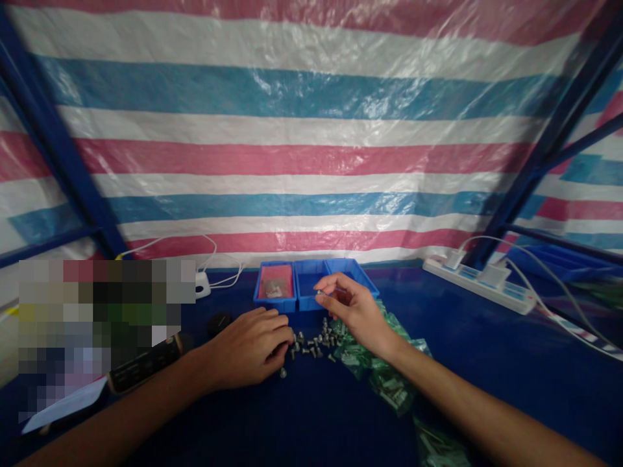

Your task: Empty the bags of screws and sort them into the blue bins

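Over blue tabletop, right hand pinches metal piece.

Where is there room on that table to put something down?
The table looks bare between the power strip and the right forearm, and also at the near side, left of the green bags. It is crowded in the middle, before the blue trays: left hand, right hand, loose screws and bags.

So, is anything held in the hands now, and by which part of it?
The right hand pinches a small metal piece in its fingertips; by which end is too small to tell. For the left hand, I cannot tell.
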### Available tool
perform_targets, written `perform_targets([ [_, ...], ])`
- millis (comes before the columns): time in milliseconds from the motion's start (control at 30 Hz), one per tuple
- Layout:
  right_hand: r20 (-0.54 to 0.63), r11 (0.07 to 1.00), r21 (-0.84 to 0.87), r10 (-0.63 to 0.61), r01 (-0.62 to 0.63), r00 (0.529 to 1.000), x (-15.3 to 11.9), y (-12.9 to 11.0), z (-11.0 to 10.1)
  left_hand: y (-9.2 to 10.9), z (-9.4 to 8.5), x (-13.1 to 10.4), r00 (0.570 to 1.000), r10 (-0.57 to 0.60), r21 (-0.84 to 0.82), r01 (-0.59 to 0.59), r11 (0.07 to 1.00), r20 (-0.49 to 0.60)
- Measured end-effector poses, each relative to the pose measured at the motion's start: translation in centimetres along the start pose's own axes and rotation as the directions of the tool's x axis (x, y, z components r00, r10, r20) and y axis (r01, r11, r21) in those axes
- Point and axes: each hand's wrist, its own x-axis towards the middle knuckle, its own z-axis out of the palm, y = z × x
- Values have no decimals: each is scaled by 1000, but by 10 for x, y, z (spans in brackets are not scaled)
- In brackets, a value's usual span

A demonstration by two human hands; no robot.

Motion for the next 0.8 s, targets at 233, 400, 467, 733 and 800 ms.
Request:
perform_targets([
  [233, -6, 990, -129, -57, 56, 998, -1, -6, -1, 4, 1, -1, 1000, -6, 156, 7, 988, -8],
  [400, -4, 990, -141, 19, -19, 1000, -2, -7, -3, 6, 1, -3, 999, -27, 136, 22, 991, 36],
  [467, -20, 993, -104, 54, -55, 998, -1, -7, -3, 5, 2, -4, 998, -44, 99, 40, 994, 39],
  [733, -41, 997, -40, 71, -73, 997, 0, -8, -3, 1, 1, -2, 998, -42, 26, 41, 999, 47],
  [800, -35, 996, -48, 70, -71, 997, 0, -7, -3, 0, 1, -2, 999, -27, 20, 26, 999, 38],
])
